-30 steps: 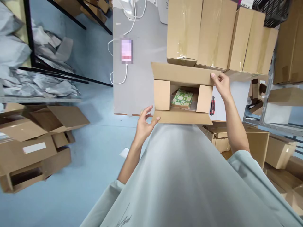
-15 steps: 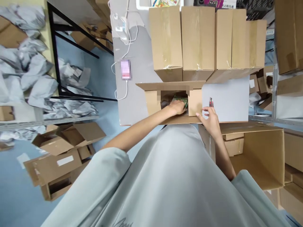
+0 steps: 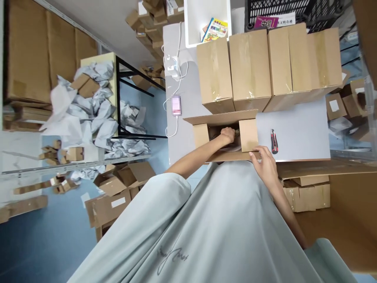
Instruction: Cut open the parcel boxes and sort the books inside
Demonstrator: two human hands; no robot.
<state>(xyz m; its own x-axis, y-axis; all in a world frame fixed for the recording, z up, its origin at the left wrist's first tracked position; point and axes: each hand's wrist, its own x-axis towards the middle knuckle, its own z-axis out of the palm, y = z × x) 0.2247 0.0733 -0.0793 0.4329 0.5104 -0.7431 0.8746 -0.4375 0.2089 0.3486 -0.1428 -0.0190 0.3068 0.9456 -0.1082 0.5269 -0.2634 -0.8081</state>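
An open cardboard box (image 3: 249,135) stands at the near edge of the grey table, its flaps spread. My left hand (image 3: 228,135) reaches inside it with the fingers curled closed; what they hold, if anything, is hidden in the dark interior. My right hand (image 3: 264,159) is at the box's near right corner, thumb and fingers apart, touching the near flap. To the right of the box lies a red and black box cutter (image 3: 274,141).
Taped cartons (image 3: 250,67) line the back of the table. Behind them are a white bin (image 3: 191,23) and a black crate (image 3: 250,13). A phone (image 3: 176,105) with a cable lies at left. A large open carton (image 3: 350,204) sits below right.
The view has shifted, so the table appears lower and further right. My left hand's fingers are more curled inside the box, and the green item seen under them is now mostly hidden.
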